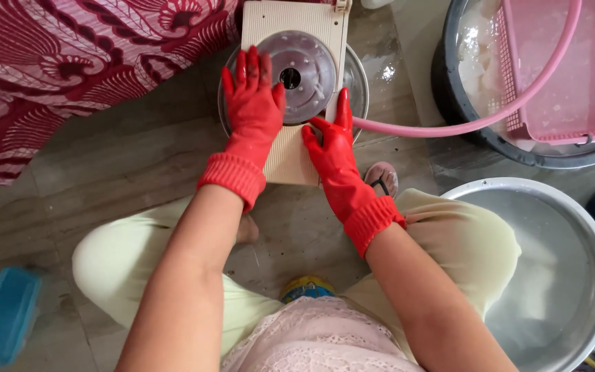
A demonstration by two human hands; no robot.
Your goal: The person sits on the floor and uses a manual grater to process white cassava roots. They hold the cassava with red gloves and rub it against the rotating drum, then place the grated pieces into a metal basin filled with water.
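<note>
Both my hands wear red rubber gloves. My left hand [253, 103] lies flat, fingers spread, on the left side of a round clear disc [308, 65] set in a cream plastic board [290, 155]. The board rests over a steel bowl [361, 83] on the floor. My right hand [332, 148] grips the board's right edge, its thumb pointing up along the edge. A dark knob sits at the disc's centre.
A pink hose [449, 127] curves from the board toward a pink basket [559, 76] in a dark tub [463, 117] with white pieces. A large steel basin [580, 227] of water stands at right. Red patterned cloth [49, 62] lies upper left, a blue container [5, 313] lower left.
</note>
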